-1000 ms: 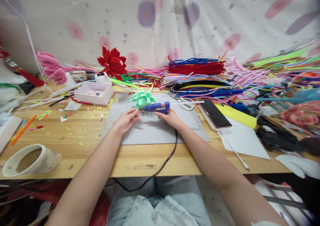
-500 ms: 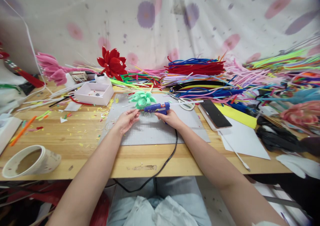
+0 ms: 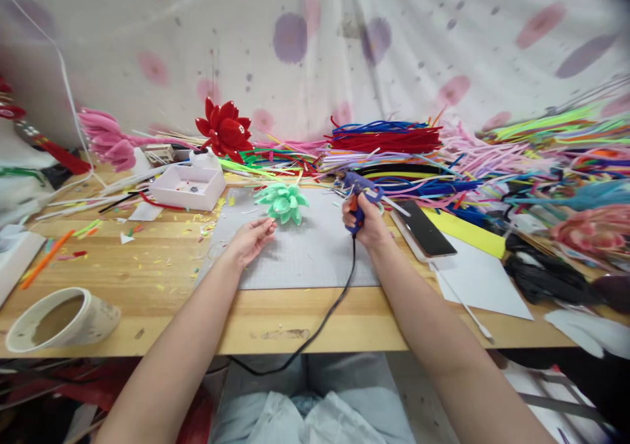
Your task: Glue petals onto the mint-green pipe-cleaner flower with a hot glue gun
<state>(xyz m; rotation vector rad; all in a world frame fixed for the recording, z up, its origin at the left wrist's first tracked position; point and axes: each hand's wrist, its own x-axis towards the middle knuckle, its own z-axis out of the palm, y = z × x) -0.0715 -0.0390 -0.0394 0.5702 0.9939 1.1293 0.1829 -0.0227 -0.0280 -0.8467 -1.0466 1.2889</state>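
Observation:
In my right hand (image 3: 368,224) is a blue glue gun (image 3: 361,191), its black cord trailing down over the table edge and a white glue stick poking from its back. My left hand (image 3: 254,239) is closed in a pinch near the mat's left side; whatever lies between its fingertips is too small to make out. Just beyond those fingertips, a mint-green flower (image 3: 283,201) with pointed petals rests on the grey mat (image 3: 310,260). Scissors lie partly hidden behind the glue gun.
Bundles of coloured pipe cleaners (image 3: 388,139) line the back. A red flower (image 3: 225,128) stands behind a white box (image 3: 188,187). At right lie a phone (image 3: 426,227), yellow sheet (image 3: 465,231) and white paper (image 3: 485,286). A paper cup (image 3: 96,316) stands front left.
My right hand has moved right with the glue gun, away from my left hand, and the gun's nozzle now points up and away. The left hand stays nearly in place.

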